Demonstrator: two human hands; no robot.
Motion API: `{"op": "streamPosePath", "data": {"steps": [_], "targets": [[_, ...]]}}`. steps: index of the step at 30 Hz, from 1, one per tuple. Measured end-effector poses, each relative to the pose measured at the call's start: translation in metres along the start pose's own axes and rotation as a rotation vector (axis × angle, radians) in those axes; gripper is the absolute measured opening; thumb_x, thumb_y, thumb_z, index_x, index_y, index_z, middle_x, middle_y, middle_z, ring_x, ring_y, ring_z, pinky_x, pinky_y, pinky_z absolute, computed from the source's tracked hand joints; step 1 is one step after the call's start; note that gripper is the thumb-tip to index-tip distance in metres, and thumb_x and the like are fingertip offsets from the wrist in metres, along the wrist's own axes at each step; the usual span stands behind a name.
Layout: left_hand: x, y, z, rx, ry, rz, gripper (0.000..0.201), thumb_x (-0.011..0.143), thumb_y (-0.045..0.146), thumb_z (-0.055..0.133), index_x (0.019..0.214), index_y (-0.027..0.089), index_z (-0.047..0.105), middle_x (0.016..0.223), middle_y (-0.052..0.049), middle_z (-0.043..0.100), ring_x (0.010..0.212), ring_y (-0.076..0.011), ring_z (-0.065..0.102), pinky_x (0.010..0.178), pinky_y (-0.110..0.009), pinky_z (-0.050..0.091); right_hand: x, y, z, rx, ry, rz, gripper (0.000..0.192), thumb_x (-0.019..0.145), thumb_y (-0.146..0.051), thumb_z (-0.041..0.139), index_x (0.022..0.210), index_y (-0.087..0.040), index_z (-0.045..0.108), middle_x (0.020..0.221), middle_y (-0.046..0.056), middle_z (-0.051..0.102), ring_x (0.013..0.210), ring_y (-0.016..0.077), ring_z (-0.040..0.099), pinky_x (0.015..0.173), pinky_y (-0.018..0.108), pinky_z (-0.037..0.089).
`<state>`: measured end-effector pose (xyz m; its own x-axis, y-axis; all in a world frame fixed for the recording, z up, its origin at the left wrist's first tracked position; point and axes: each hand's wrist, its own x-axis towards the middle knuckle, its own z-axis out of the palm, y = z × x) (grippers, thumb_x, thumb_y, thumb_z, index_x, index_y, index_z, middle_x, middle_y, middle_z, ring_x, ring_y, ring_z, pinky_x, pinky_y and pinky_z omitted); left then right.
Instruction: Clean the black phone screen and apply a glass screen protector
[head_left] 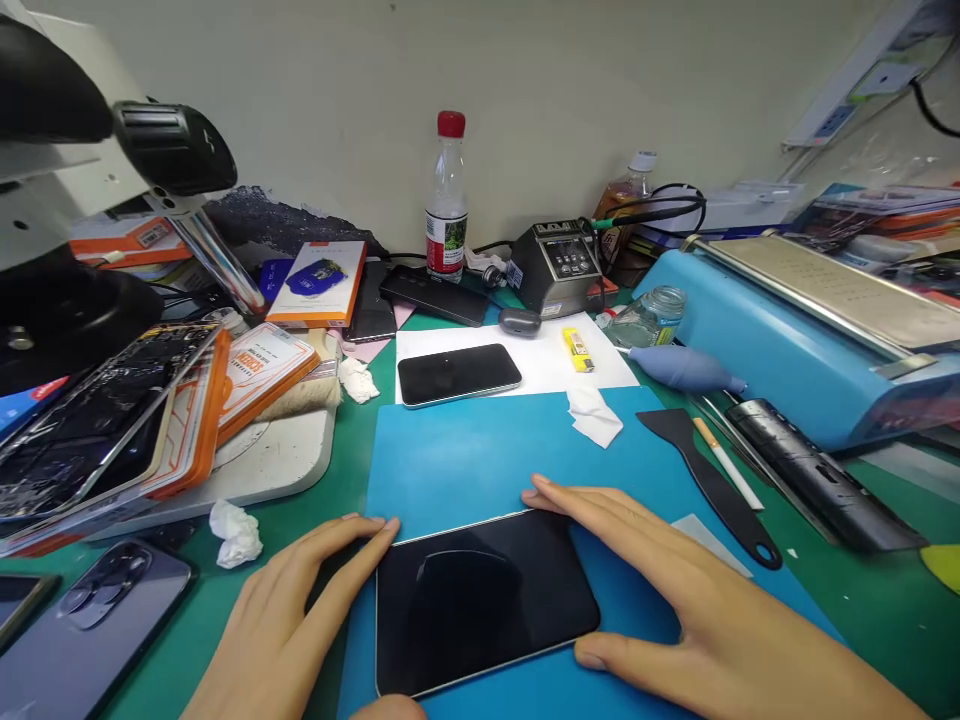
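In the lower middle, a phone [487,605] with a dark, glossy screen is held sideways over the blue mat [480,445]. My left hand [292,610] grips its left end, fingertips at the far left corner and thumb tip at the near edge. At the right end, my right hand [675,590] has its fingers along the far corner and its thumb on the near corner. A light reflection shows on the glass. A black plastic scraper [709,485] lies beyond my right hand, and a crumpled tissue [595,415] is on the mat's far edge.
A second phone [459,374] rests on white paper. Microscope [45,220], boxes and stacked phone parts crowd the left, with a purple phone [97,630] nearby. Rightward are a cigarette [727,463], a blue air blower [686,368] and a large blue machine [780,340]. A bottle [447,200] stands behind.
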<state>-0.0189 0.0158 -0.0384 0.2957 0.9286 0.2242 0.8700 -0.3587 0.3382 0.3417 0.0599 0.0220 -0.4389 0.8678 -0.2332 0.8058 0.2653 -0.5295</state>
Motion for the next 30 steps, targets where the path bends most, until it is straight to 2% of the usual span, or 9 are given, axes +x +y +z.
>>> {"op": "streamPosePath", "data": {"steps": [5, 11, 19, 22, 23, 25, 28, 30], "targets": [[0.003, 0.013, -0.006, -0.11, 0.011, -0.083, 0.072, 0.095, 0.083, 0.057, 0.159, 0.056, 0.04, 0.157, 0.001, 0.059, 0.142, -0.0352, 0.06, 0.112, -0.053, 0.053, 0.003, -0.003, -0.003, 0.055, 0.035, -0.026, 0.085, 0.093, -0.066, 0.074, 0.167, -0.053, 0.033, 0.171, -0.005, 0.044, 0.153, 0.0333, 0.051, 0.119, 0.051, 0.05], [0.008, 0.021, -0.014, -0.212, -0.018, -0.151, 0.063, 0.093, 0.059, 0.077, 0.152, 0.05, 0.056, 0.156, 0.0, 0.06, 0.142, -0.0364, 0.059, 0.113, -0.056, 0.055, 0.005, -0.004, -0.002, 0.103, 0.05, -0.03, 0.087, 0.093, -0.062, 0.076, 0.167, -0.054, 0.032, 0.169, -0.004, 0.047, 0.153, 0.0315, 0.05, 0.12, 0.049, 0.05], [0.012, 0.013, -0.015, -0.245, -0.099, -0.102, 0.068, 0.093, 0.053, 0.079, 0.156, 0.044, 0.054, 0.157, -0.004, 0.059, 0.144, -0.0363, 0.056, 0.118, -0.06, 0.051, 0.002, -0.01, 0.0, 0.172, 0.063, -0.023, 0.102, 0.091, -0.052, 0.082, 0.171, -0.053, 0.018, 0.169, -0.004, 0.048, 0.161, 0.0321, 0.039, 0.128, 0.056, 0.038], [0.012, 0.015, -0.016, -0.26, -0.087, -0.124, 0.066, 0.093, 0.051, 0.079, 0.155, 0.043, 0.055, 0.158, -0.004, 0.058, 0.146, -0.0361, 0.054, 0.12, -0.061, 0.048, 0.001, -0.009, 0.002, 0.248, 0.098, -0.027, 0.111, 0.086, -0.054, 0.088, 0.171, -0.052, 0.017, 0.169, -0.003, 0.048, 0.159, 0.031, 0.041, 0.129, 0.055, 0.038], [0.011, 0.016, -0.016, -0.266, -0.09, -0.127, 0.066, 0.093, 0.051, 0.079, 0.154, 0.043, 0.055, 0.158, -0.004, 0.057, 0.146, -0.0359, 0.054, 0.12, -0.061, 0.048, 0.001, -0.008, 0.002, 0.296, 0.133, -0.047, 0.108, 0.088, -0.056, 0.086, 0.172, -0.049, 0.018, 0.169, -0.002, 0.049, 0.157, 0.0302, 0.046, 0.128, 0.053, 0.041], [0.01, 0.017, -0.016, -0.274, -0.099, -0.123, 0.067, 0.094, 0.051, 0.078, 0.156, 0.044, 0.054, 0.159, -0.003, 0.057, 0.147, -0.0355, 0.053, 0.121, -0.06, 0.048, 0.003, -0.007, 0.002, 0.38, 0.276, -0.105, 0.088, 0.099, -0.06, 0.071, 0.172, -0.043, 0.025, 0.164, 0.002, 0.055, 0.149, 0.0273, 0.056, 0.122, 0.047, 0.049], [0.009, 0.015, -0.015, -0.271, -0.089, -0.117, 0.068, 0.096, 0.05, 0.077, 0.158, 0.045, 0.05, 0.16, -0.003, 0.056, 0.148, -0.035, 0.053, 0.121, -0.06, 0.048, 0.007, -0.006, 0.0, 0.353, 0.594, -0.128, 0.056, 0.11, -0.058, 0.052, 0.162, -0.037, 0.049, 0.143, 0.003, 0.072, 0.134, 0.0237, 0.068, 0.113, 0.04, 0.055], [0.009, 0.013, -0.014, -0.262, -0.075, -0.101, 0.068, 0.097, 0.05, 0.075, 0.159, 0.046, 0.047, 0.16, -0.003, 0.056, 0.147, -0.0348, 0.053, 0.12, -0.06, 0.048, 0.009, -0.006, -0.001, 0.3, 0.736, -0.102, 0.048, 0.111, -0.057, 0.049, 0.151, -0.034, 0.062, 0.129, 0.003, 0.079, 0.124, 0.0232, 0.073, 0.109, 0.038, 0.056]]}}
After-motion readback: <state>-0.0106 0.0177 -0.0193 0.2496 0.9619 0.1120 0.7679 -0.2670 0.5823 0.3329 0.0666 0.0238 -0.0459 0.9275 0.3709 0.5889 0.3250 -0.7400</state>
